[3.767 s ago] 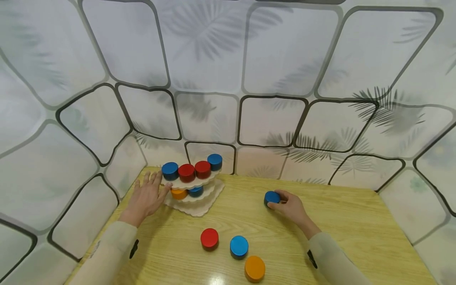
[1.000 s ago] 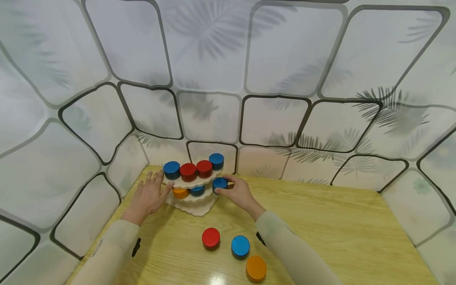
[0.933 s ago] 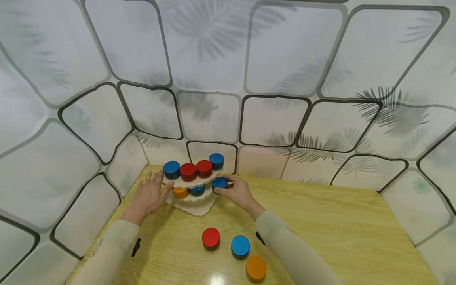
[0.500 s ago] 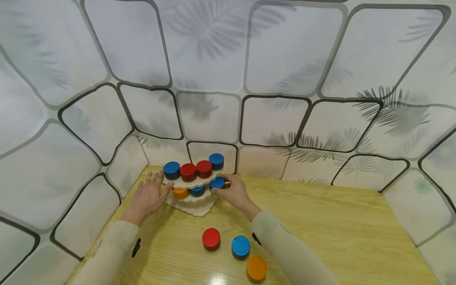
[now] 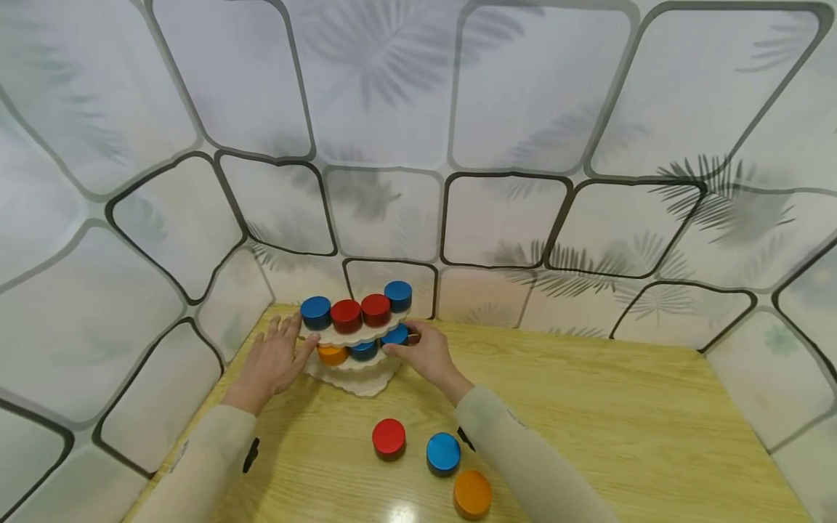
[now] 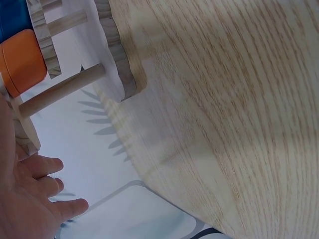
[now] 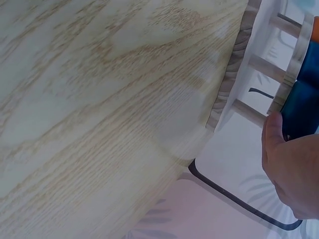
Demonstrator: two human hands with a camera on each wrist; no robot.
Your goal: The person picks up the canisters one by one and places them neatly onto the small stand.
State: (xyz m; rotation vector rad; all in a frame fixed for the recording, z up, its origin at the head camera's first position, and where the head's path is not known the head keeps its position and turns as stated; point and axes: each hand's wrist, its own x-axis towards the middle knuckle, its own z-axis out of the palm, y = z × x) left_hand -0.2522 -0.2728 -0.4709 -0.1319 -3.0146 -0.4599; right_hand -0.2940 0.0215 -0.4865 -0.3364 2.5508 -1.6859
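Observation:
A tiered wooden stand [image 5: 366, 381] with scalloped edges stands near the back left corner. My right hand [image 5: 428, 354] pinches a blue round tin [image 5: 394, 335] at the right end of the middle tier. In the right wrist view the held tin [image 7: 300, 112] sits over the shelf edge beside another blue tin [image 7: 310, 64]. On the same tier are an orange tin [image 5: 332, 355] and a blue tin [image 5: 362, 350]. The top tier carries two blue tins and two red tins [image 5: 346, 317]. My left hand [image 5: 269, 363] rests against the stand's left end, fingers extended.
On the wooden table [image 5: 588, 421] in front lie a red tin [image 5: 389, 439], a light blue tin [image 5: 443, 454] and an orange tin [image 5: 472, 494]. Patterned walls [image 5: 503, 225] enclose the back and sides. Dowel posts [image 6: 65, 89] hold the stand's tiers apart.
My right hand has carried the blue tin from the table at right to the stand, then slid it leftward onto the middle tier. My left hand has stayed at the stand.

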